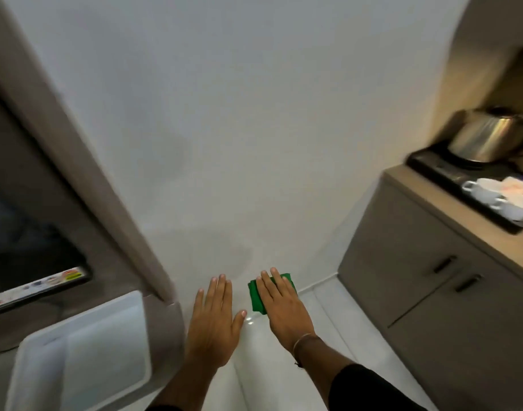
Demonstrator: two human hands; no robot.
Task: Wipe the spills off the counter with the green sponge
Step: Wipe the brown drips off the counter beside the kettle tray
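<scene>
Black sleeves cover both forearms at the bottom edge of the view, and a thin bracelet (306, 339) circles the right wrist. Ahead of them the left hand (214, 324) lies palm down on the glossy white counter (284, 378), its fingers (221, 287) stretched out flat and slightly spread, holding nothing. Just beside it, the right hand (284, 304) presses flat on the green sponge (258, 298), fingers extended and close together over the top of it rather than curled around it; the sponge lies on the counter close to the white wall (239, 114), showing past the hand on the left side and beyond the fingertips. A small wet glint (250, 320) shines on the surface between the two hands. To the left sits a white plastic tray (85, 351) against a grey panel. Farther off on the right, a brown cabinet (426, 292) with two dark handles carries a black tray (450, 180) holding white cups (491, 194) and a steel kettle (491, 137); these are blurred.
</scene>
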